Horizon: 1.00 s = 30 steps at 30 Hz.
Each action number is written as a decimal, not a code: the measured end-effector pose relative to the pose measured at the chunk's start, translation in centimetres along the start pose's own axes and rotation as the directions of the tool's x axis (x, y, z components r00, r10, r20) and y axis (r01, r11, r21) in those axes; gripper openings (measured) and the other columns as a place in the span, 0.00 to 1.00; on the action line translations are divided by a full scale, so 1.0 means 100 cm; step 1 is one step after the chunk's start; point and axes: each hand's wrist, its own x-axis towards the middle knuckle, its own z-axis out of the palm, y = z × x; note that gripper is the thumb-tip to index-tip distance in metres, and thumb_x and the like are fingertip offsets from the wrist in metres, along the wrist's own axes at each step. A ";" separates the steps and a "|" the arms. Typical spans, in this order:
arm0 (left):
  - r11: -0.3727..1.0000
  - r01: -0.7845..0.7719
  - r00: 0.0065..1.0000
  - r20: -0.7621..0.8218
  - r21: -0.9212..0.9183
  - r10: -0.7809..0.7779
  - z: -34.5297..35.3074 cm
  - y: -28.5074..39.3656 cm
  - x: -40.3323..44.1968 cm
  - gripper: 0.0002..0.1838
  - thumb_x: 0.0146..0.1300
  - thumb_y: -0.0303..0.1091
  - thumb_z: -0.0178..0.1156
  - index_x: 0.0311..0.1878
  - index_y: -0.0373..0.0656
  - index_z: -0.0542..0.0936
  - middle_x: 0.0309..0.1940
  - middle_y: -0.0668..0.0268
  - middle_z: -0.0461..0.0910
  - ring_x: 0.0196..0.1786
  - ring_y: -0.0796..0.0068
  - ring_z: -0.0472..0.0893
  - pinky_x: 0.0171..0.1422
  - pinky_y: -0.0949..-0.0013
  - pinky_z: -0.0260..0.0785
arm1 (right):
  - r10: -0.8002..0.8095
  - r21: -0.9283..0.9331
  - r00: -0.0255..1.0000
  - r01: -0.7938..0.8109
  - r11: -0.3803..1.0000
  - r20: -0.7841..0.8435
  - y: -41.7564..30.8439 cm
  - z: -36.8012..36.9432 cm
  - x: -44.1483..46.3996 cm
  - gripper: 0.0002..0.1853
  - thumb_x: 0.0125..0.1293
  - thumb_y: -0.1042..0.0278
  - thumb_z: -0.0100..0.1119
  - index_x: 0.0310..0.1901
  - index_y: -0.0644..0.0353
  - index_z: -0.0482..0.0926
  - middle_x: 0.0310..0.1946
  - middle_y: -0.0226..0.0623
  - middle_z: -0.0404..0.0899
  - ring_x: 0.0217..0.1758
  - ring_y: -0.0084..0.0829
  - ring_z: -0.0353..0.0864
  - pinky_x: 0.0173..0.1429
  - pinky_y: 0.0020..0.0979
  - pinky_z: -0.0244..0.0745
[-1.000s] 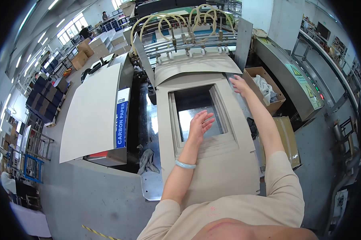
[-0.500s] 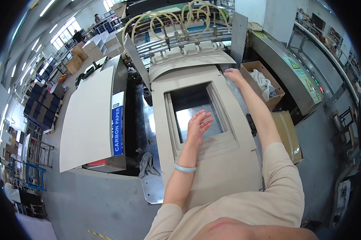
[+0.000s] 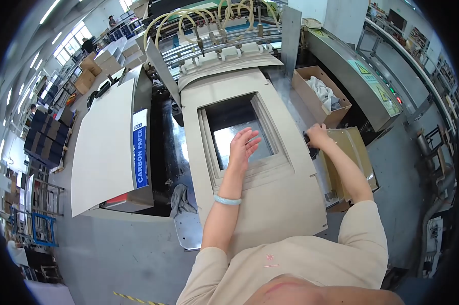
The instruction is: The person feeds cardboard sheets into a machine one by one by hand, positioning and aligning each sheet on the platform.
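"Two hands are to be noted: how are they set?"

"The left hand [image 3: 244,147] is held open over the rectangular opening [image 3: 239,122] in the stacked boards [image 3: 275,213], with fingers slightly spread and nothing gripped. A pale bracelet [image 3: 227,200] is worn on that wrist. The right hand [image 3: 318,135] is partly closed, with fingers curled at a black part [image 3: 308,138] beside the right edge of the boards. Whether that part is gripped cannot be told."

"Where are the boards located?"

"They are laid flat in front of the person, with their far end toward the machine's metal bars [image 3: 216,49]. A curved board [image 3: 229,66] is positioned across that end, and looped hoses [image 3: 188,21] are fitted above."

"What is placed at the sides?"

"At the left, a blue carbon paper box [image 3: 140,157] is partly covered by a large sheet [image 3: 103,142]; a grey rag [image 3: 180,201] is located near the boards. At the right, white cloth [image 3: 321,91] is contained in an open carton [image 3: 303,89], and a taped carton [image 3: 352,157] is placed nearer the person."
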 end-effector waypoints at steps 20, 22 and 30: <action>0.008 -0.242 0.666 0.160 0.970 0.729 -0.067 0.057 -0.042 0.24 0.57 0.37 0.60 0.54 0.35 0.72 0.49 0.53 0.75 0.50 0.56 0.76 0.53 0.62 0.70 | 0.161 0.889 0.987 -0.068 0.453 -0.007 -0.021 -0.079 -0.037 0.27 0.60 0.54 0.55 0.53 0.71 0.74 0.51 0.46 0.78 0.54 0.45 0.75 0.57 0.32 0.70; -0.087 -0.029 0.690 0.083 0.996 0.719 -0.094 0.047 -0.043 0.26 0.57 0.39 0.61 0.56 0.35 0.70 0.51 0.50 0.72 0.51 0.53 0.75 0.54 0.59 0.69 | 0.144 0.859 0.987 -0.136 0.493 0.073 -0.030 -0.086 -0.038 0.30 0.60 0.51 0.55 0.55 0.71 0.72 0.54 0.45 0.76 0.55 0.44 0.75 0.58 0.33 0.69; 0.006 0.230 0.876 -0.210 0.973 0.433 -0.085 0.051 -0.074 0.34 0.57 0.42 0.61 0.63 0.35 0.65 0.57 0.45 0.68 0.57 0.49 0.73 0.61 0.55 0.66 | 0.124 0.682 0.992 -0.110 0.723 0.028 -0.049 -0.085 -0.039 0.29 0.60 0.52 0.56 0.54 0.70 0.72 0.51 0.47 0.77 0.53 0.44 0.75 0.57 0.35 0.70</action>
